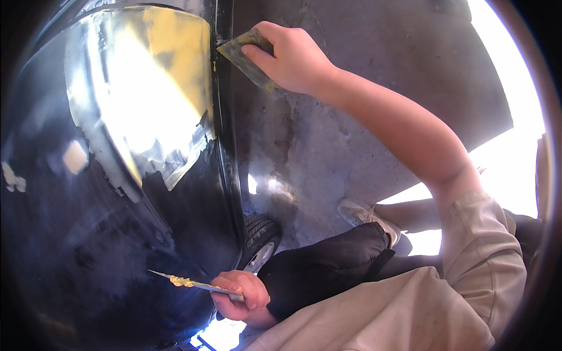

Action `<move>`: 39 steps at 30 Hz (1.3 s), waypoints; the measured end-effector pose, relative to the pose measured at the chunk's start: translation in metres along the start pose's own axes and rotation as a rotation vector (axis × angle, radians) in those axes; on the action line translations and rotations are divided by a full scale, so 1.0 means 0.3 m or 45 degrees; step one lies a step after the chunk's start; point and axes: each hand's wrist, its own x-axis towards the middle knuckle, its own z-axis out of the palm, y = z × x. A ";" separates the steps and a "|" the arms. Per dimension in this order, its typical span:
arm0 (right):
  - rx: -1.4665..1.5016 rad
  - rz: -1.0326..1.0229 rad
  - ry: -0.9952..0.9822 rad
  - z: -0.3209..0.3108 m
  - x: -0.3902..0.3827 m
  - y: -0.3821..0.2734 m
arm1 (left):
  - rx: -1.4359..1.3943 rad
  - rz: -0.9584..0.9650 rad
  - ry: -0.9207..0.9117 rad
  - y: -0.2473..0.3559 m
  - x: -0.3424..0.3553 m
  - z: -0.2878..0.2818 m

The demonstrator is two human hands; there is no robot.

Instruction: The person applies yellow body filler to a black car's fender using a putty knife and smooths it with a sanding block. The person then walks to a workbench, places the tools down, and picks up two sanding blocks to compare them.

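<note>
My right hand (295, 61) pinches a flat, dark spreader (249, 65) smeared with yellowish residue, its corner close to the edge of a black car body panel (117, 234). On that panel lies a broad patch of yellow body filler (178, 38), partly washed out by glare and ragged along its lower end. Lower down, my left hand (243, 292) is closed around a thin putty knife (206, 286). A lump of yellow filler (180, 281) sits on its blade, which points left in front of the panel.
A car wheel with a black tyre (261, 237) shows below the panel's edge. Stained grey concrete floor (322, 152) stretches to the right. My bent leg in black trousers (328, 254) and a light shoe (372, 217) are close beside the car. Bright light falls at the far right.
</note>
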 end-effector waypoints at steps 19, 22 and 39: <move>-0.226 -0.220 -0.581 -0.018 -0.005 -0.033 | 0.033 -0.020 0.132 -0.001 -0.005 0.000; 0.049 -0.238 -0.572 -0.075 -0.055 -0.071 | 0.097 -0.104 0.141 0.013 -0.020 -0.003; 0.692 -0.622 -0.151 -0.081 -0.354 -0.222 | 0.409 -0.004 0.438 -0.018 0.023 0.059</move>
